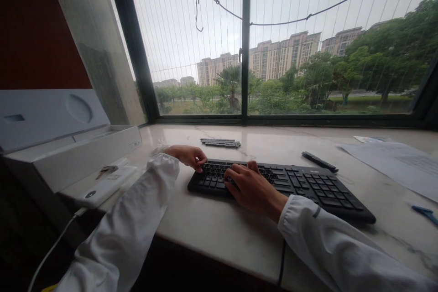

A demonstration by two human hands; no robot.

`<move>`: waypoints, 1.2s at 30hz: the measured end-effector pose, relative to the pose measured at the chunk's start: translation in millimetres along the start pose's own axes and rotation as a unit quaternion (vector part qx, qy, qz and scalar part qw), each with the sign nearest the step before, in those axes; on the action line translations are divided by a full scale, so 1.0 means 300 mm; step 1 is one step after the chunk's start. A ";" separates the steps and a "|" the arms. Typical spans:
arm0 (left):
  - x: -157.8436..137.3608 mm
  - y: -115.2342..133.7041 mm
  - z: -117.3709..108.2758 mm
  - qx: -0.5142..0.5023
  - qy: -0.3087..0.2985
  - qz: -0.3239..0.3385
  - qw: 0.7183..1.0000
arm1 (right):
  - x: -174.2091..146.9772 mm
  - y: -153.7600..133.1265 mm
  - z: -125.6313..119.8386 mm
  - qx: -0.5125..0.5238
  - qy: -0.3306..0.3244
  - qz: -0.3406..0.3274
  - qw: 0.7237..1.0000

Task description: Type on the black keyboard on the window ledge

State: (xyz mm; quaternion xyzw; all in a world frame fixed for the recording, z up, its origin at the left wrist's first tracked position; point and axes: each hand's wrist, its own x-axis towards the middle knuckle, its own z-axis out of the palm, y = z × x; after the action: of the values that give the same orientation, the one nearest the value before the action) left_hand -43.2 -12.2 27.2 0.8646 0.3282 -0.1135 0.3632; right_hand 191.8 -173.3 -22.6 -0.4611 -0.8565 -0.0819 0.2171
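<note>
A black full-size keyboard (297,182) lies on the marble-patterned surface in front of me. My left hand (190,156) is at its upper left corner, thumb and index finger bent together close to the keys. Whether something small sits in that pinch is hidden. Over the middle of the keyboard rests my right hand (255,187), its fingers bent and apart with the tips down at the keys. The palm covers part of the lower rows. Several grey strips (221,143) lie together just behind the keyboard.
At left stand an open white box (75,150) and a white device (107,185) with a key (104,172) on it. A dark narrow object (320,162), paper sheets (393,164) and a blue item (426,212) lie right. A black cable (282,260) crosses the front edge.
</note>
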 end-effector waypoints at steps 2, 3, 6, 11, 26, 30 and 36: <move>0.000 -0.008 0.002 -0.011 0.002 -0.003 1.000 | -0.001 -0.001 -0.001 0.001 -0.002 0.000 1.000; 0.000 -0.010 0.002 -0.012 0.005 -0.004 1.000 | -0.001 -0.002 -0.002 0.002 -0.003 -0.001 1.000; 0.001 -0.002 0.003 0.009 0.013 -0.005 1.000 | -0.002 -0.001 -0.002 0.001 -0.001 -0.001 1.000; 0.008 0.054 0.001 0.091 0.037 -0.025 0.995 | -0.001 0.000 0.001 -0.007 0.001 -0.001 1.000; -0.015 -0.034 0.009 -0.066 0.023 -0.025 0.997 | 0.001 0.001 0.001 0.009 -0.001 0.000 1.000; -0.024 -0.020 0.004 -0.013 0.034 -0.024 0.999 | -0.002 0.000 0.001 0.011 0.000 0.000 1.000; -0.010 -0.036 0.000 0.004 0.045 -0.048 0.998 | 0.001 0.000 0.000 0.006 0.001 -0.001 1.000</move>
State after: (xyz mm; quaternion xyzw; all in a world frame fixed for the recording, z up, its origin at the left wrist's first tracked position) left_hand -52.5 -8.2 22.6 0.8537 0.3847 -0.0930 0.3384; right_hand 191.7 -173.1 -22.6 -0.4589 -0.8572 -0.0777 0.2203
